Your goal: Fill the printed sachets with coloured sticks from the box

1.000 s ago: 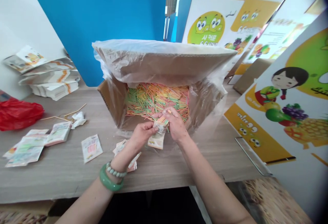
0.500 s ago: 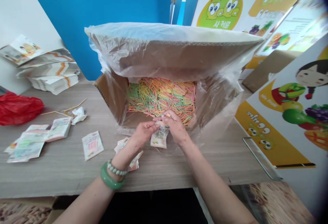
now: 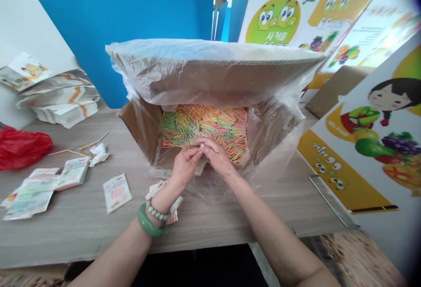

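At the front of an open cardboard box [image 3: 135,122], my left hand [image 3: 184,167] and my right hand [image 3: 216,159] meet, fingertips pinched together. Between them is a small printed packet [image 3: 200,169], mostly hidden by the fingers; only a pale part shows below. Behind the hands, the box holds a layer of thin pink, yellow, orange and green sticks [image 3: 204,122]. Clear plastic liner [image 3: 148,76] drapes over the box walls. A few more printed packets [image 3: 157,187] lie partly under my left wrist, and a single packet [image 3: 117,193] rests flat farther left.
On the left are a pile of packets [image 3: 36,193], a crumpled tissue [image 3: 98,154], a red plastic bag [image 3: 23,147] and a stack of folded printed packaging [image 3: 62,98]. Printed cartons [image 3: 362,147] stand on the right, near a metal handle [image 3: 329,199]. A blue panel [image 3: 131,11] rises behind.
My hands have drawn closer together, and the packet that hung visibly between them is now mostly covered by the fingers. The whole view has shifted slightly.
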The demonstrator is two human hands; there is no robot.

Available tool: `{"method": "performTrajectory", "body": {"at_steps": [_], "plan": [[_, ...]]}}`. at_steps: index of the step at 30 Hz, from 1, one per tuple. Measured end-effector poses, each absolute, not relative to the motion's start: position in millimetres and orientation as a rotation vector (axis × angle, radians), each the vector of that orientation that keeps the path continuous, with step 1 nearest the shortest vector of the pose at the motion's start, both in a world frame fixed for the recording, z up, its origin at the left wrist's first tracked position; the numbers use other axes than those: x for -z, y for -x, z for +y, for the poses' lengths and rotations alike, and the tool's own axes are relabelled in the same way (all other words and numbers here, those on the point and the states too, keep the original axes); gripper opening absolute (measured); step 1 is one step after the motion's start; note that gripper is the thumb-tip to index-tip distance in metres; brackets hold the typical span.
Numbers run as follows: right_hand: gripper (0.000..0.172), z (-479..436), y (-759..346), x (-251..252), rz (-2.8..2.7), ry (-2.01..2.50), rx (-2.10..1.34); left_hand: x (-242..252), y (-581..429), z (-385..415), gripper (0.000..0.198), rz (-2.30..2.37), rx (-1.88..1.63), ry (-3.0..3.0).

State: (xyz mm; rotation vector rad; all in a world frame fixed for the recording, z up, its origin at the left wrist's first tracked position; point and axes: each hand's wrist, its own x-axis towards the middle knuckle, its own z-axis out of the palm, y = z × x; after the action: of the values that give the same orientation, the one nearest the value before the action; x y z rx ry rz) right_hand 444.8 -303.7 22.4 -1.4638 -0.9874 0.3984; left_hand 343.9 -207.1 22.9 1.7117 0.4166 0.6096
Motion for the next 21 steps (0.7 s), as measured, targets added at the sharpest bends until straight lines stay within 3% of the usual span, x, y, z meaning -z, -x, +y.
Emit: {"method": "performTrajectory", "body": {"at_steps": [3, 6, 9, 15, 21], "plan": [[0.044, -299.9, -460.3, -21.1, -0.948, 1.472, -0.451, -22.2, -357.8, -198.1, 0.025, 0.41, -0.572, -1.508], [0.051, -304.4, -473.4, -24.3, -0.816, 1.422, -0.409, -25.8, -368.2, -188.6, 0.039, 0.407, -0.511, -1.264], [0.04, -312.3, -475.3, -22.9, -0.684, 1.41, -0.312, -32.8, -370.4, -183.6, 0.045, 0.365, -0.481, -1.165], [0.015, -311.4, -454.8, -4.6, -0.693, 1.41, -0.48, -38.7, -362.6, -190.2, 0.039, 0.282, -0.456, -1.074], [0.012, -308.7, -430.4, -10.6, -0.81, 1.567, -0.361, -38.3, -337.2, -196.1, 0.036, 0.349, -0.403, -1.127]]}}
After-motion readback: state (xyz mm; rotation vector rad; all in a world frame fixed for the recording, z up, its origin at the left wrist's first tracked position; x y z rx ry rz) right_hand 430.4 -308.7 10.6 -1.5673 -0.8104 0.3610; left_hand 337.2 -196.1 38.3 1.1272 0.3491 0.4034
